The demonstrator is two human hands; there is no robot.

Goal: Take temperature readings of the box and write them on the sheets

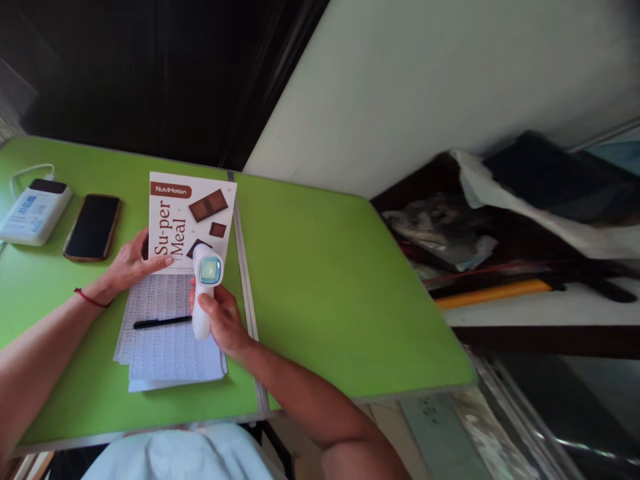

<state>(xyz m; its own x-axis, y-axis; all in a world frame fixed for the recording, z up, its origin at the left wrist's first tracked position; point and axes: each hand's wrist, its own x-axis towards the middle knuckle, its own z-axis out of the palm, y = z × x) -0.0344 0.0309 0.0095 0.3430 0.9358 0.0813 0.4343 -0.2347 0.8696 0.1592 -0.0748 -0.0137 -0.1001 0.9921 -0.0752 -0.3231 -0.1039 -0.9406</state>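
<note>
Green table [340,293], right hand [227,321] around thermometer [201,323]

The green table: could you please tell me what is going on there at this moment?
A person is at the green table, with the left grip on a white "Su-per Meal" box. The right grip holds a white handheld device, probably a thermometer, its small screen lit, in front of the box's lower right corner. Nearer the person lie written sheets with a black pen on them. To the left are a dark-screened phone and what looks like a power bank.
</note>
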